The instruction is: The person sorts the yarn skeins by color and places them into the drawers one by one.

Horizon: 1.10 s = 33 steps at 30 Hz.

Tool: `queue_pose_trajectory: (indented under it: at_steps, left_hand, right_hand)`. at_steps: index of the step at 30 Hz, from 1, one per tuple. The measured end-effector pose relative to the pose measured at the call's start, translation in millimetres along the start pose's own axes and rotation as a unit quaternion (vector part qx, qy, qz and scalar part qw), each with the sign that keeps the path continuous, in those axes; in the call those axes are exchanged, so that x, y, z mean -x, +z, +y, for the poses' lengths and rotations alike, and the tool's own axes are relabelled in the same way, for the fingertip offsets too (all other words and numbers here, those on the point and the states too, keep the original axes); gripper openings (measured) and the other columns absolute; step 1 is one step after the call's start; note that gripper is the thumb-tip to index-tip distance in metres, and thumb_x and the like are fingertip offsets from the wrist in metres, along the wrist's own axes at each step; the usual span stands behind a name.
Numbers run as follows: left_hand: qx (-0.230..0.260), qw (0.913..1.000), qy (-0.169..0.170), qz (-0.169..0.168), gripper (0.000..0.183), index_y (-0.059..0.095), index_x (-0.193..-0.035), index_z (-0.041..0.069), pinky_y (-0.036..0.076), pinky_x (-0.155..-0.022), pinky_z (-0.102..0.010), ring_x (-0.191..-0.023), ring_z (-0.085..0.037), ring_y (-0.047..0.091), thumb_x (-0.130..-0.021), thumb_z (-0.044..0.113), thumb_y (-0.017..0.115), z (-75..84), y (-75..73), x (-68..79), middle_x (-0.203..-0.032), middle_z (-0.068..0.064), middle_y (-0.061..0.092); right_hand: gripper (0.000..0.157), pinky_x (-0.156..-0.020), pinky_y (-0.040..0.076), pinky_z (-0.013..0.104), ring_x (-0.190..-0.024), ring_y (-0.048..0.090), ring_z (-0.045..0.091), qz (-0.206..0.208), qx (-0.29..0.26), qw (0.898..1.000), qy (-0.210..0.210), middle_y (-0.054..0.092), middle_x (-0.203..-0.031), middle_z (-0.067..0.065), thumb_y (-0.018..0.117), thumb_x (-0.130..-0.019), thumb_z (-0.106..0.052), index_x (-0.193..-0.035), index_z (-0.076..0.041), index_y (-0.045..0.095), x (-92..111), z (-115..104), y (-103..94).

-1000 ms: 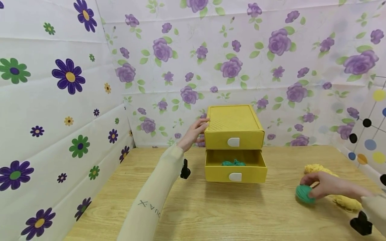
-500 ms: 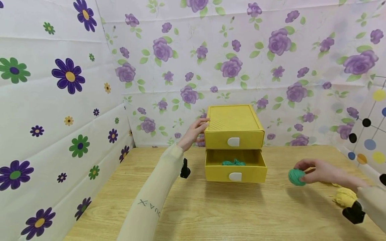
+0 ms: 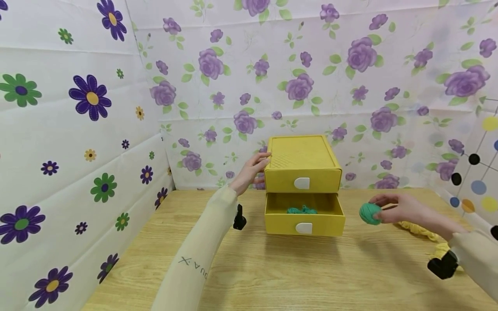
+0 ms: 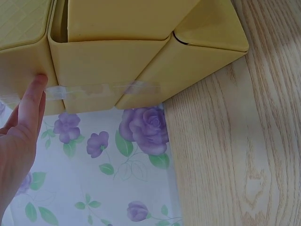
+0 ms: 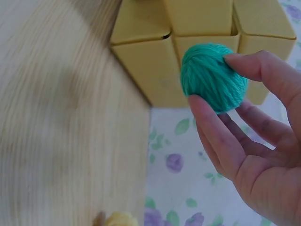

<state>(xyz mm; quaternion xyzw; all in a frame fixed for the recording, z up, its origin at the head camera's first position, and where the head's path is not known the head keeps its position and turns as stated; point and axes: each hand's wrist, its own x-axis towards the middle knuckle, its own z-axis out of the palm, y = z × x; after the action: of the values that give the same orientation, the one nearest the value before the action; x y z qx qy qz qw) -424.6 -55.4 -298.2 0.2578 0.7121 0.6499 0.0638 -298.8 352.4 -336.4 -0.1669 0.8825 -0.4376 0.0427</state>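
A yellow two-drawer box [image 3: 303, 153] stands at the back of the wooden table. Its lower drawer [image 3: 282, 223] is pulled out, with green yarn [image 3: 301, 210] lying inside; the upper drawer is closed. My left hand [image 3: 249, 172] rests against the box's left side, a straight finger touching the wall in the left wrist view. To the right of the box, my right hand [image 3: 404, 211] pinches a green ball of yarn [image 3: 369, 214] between thumb and fingers, held above the table. The same yarn ball [image 5: 211, 77] shows clearly in the right wrist view.
Yellow yarn [image 3: 418, 230] lies on the table's right side, partly hidden behind my right forearm. A flower-print sheet [image 3: 210, 108] hangs behind the box, and another patterned sheet [image 3: 58, 151] borders the left.
My right hand has lifted the green yarn ball off the table and carried it left, toward the box. The left hand stays against the box's side.
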Motion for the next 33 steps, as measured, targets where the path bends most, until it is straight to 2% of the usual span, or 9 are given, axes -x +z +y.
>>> queue_pose_trajectory:
  at_steps: [5,9,18,23,33]
  left_hand:
    - [0.001,1.0,0.0,-0.001,0.041,0.041,-0.136,0.016,0.045,-0.079,-0.042,-0.098,-0.026,0.045,-0.097,0.028,0.045,0.0,-0.1,0.0,-0.127,-0.008,0.04]
    - [0.0,1.0,0.001,0.001,0.041,0.041,-0.136,0.016,0.045,-0.079,-0.042,-0.098,-0.025,0.045,-0.097,0.028,0.046,0.7,0.5,0.4,-0.127,-0.008,0.04]
    - [-0.005,1.0,-0.003,0.001,0.041,0.041,-0.135,0.017,0.045,-0.079,-0.041,-0.1,-0.026,0.045,-0.097,0.029,0.046,0.2,-0.1,0.0,-0.127,-0.007,0.04]
    - [-0.004,1.0,-0.002,0.006,0.04,0.042,-0.135,0.017,0.045,-0.079,-0.042,-0.099,-0.027,0.044,-0.096,0.029,0.046,0.6,0.5,0.0,-0.128,-0.007,0.039]
    - [-0.009,0.9998,-0.009,0.018,0.039,0.044,-0.134,0.017,0.047,-0.077,-0.041,-0.097,-0.026,0.046,-0.096,0.029,0.047,0.1,1.5,-1.8,-0.128,-0.007,0.041]
  right_hand:
    - [0.051,-0.069,0.05,0.036,-0.087,0.057,0.023,0.029,-0.055,0.998,-0.012,0.051,-0.109,0.023,0.068,-0.083,-0.012,-0.122,0.01,0.044,-5,-16,4.5]
    - [0.051,-0.07,0.05,0.037,-0.088,0.058,0.022,0.047,-0.077,0.996,-0.023,0.05,-0.109,0.025,0.067,-0.083,-0.012,-0.122,0.01,0.044,-10,-28,8.6]
    - [0.05,-0.071,0.05,0.037,-0.091,0.058,0.026,0.046,-0.081,0.995,-0.037,0.05,-0.111,0.024,0.069,-0.082,-0.017,-0.122,0.004,0.047,-17,-52,16.9]
    - [0.05,-0.072,0.05,0.036,-0.096,0.056,0.03,0.044,-0.062,0.996,-0.049,0.05,-0.113,0.022,0.069,-0.082,-0.019,-0.122,0.002,0.048,-21,-64,22.6]
    - [0.046,-0.07,0.05,0.035,-0.096,0.055,0.034,0.043,-0.067,0.994,-0.072,0.053,-0.109,0.022,0.072,-0.079,-0.014,-0.116,0.005,0.052,-34,-77,36.9]
